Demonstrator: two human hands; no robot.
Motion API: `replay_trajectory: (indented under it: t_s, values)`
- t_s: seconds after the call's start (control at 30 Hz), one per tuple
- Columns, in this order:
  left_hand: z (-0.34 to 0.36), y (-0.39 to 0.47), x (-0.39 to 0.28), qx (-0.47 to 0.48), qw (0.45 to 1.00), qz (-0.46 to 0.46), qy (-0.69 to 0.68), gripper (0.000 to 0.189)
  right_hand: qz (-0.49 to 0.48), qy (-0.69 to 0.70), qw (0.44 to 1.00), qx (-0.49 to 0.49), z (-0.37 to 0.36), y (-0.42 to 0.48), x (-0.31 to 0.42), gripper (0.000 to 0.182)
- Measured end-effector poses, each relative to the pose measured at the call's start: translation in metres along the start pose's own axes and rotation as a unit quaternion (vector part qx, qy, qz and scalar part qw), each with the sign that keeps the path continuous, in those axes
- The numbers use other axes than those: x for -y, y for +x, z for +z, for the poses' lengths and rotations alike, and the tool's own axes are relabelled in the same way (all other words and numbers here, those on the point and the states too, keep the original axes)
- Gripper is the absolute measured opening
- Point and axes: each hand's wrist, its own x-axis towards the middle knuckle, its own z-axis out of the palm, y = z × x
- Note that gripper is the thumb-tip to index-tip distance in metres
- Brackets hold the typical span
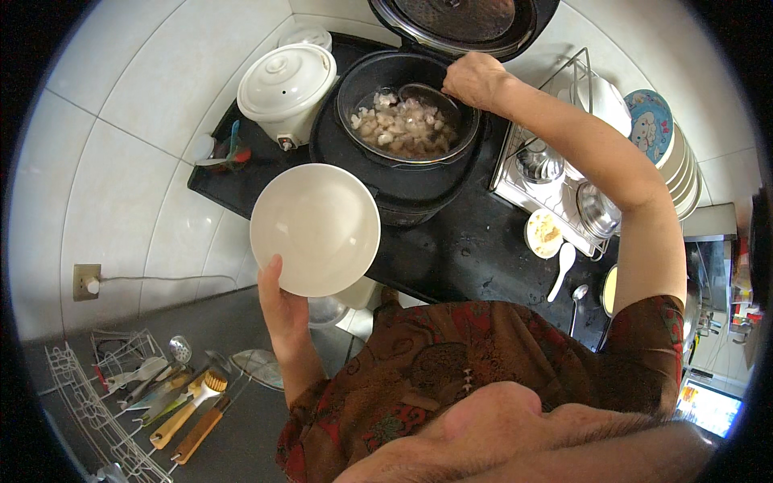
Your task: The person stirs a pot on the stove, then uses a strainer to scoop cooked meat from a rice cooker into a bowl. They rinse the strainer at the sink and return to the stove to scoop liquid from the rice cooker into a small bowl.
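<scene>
My left hand holds an empty white bowl by its rim, thumb on the inner side, in front of an electric pressure cooker. In the cooker's dark inner pot lie pale chunks of food in liquid. A ladle dips into the pot on its right side, and my right hand is closed at the pot's upper right edge, where the ladle's handle is hidden. The cooker's lid stands raised behind the pot.
Left of the cooker is a white lidded electric pot. A metal dish rack with bowls and plates stands right, near a small bowl of food, a white spoon and a metal spoon. A wire rack with utensils is lower left.
</scene>
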Motion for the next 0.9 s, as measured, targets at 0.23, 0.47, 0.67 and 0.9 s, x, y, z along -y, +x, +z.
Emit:
replay_trajectory:
  t_s: [0.23,0.47,0.67,0.9]
  values:
    - [0.003,0.007,0.002,0.006,1.000,-0.004,0.002,0.055,0.064,0.196,0.978,0.041,-0.002,-0.015,0.009,0.043]
    - [0.006,0.007,-0.001,-0.003,0.999,0.008,0.044,0.056,0.135,0.396,0.905,0.072,0.015,0.005,0.040,0.036]
    - [0.008,0.005,-0.001,-0.020,0.998,0.025,0.063,0.054,0.161,0.477,0.860,0.087,0.013,-0.003,0.049,0.039]
    - [0.022,0.008,-0.001,-0.024,1.000,-0.013,-0.003,0.045,0.172,0.487,0.855,0.035,0.031,0.004,0.053,0.043]
